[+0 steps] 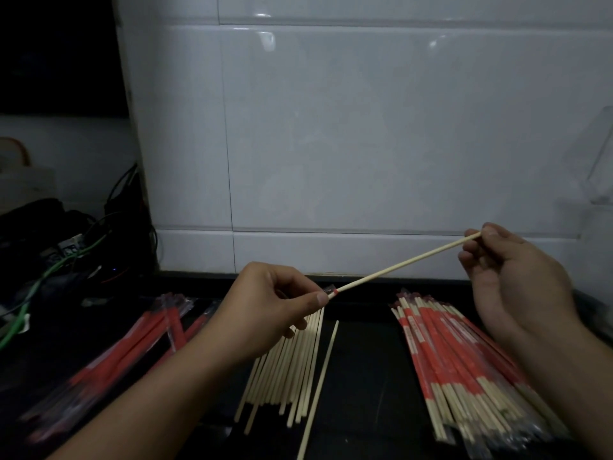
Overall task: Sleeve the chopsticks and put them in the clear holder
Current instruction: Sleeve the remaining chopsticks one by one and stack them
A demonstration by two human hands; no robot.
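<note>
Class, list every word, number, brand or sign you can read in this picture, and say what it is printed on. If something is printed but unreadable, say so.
Nothing can be read.
Red sleeves on the sleeved chopsticks: pale marks, possibly print, too small and blurred to read.
Red empty sleeves: no print can be made out.
Sleeve mouth pinched by the left hand: no text can be made out.

Dim light; glossy white tiled wall (pixel 365 127) behind dark counter (pixel 365 376).
</note>
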